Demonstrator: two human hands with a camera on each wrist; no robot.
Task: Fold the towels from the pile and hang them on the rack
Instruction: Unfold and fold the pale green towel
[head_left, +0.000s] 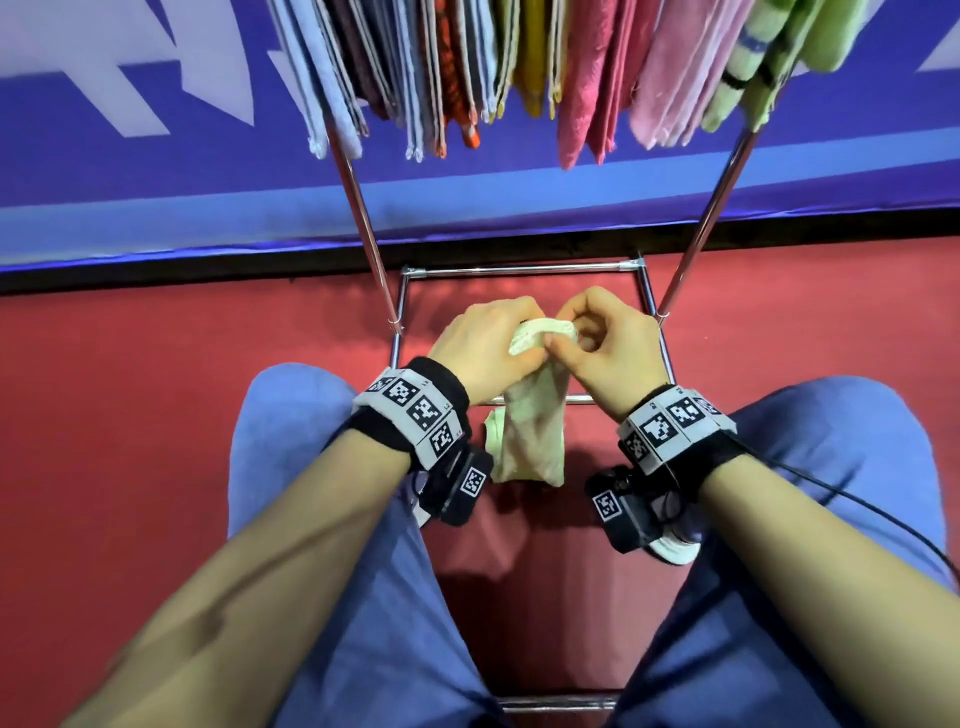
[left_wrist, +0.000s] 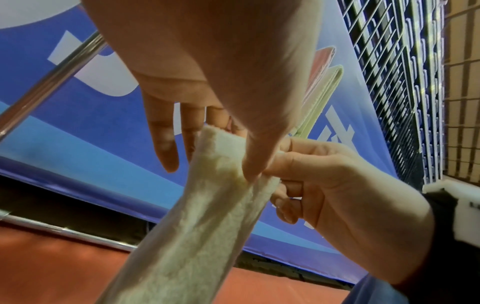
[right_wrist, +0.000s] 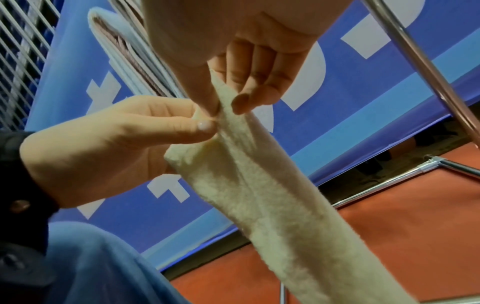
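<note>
A pale cream towel (head_left: 530, 431) hangs in a narrow folded strip between my knees, its lower end off the red floor. Both hands hold its top edge, close together. My left hand (head_left: 488, 343) pinches the left part between thumb and fingers; the left wrist view shows the same left hand (left_wrist: 228, 156) on the towel (left_wrist: 202, 226). My right hand (head_left: 597, 338) pinches the right part of the edge, and in its own wrist view this right hand (right_wrist: 223, 102) grips the towel (right_wrist: 272, 205). The chrome rack (head_left: 363, 208) stands right in front, with several hung towels (head_left: 519, 62) overhead. No pile is in view.
The rack's base frame (head_left: 519, 270) lies on the red floor (head_left: 156, 415) around my hands. A blue banner (head_left: 156, 182) backs the rack. My knees in blue trousers (head_left: 291, 415) flank the towel, a white shoe (head_left: 675, 553) is under the right wrist. A wire grid (left_wrist: 389, 82) stands beside.
</note>
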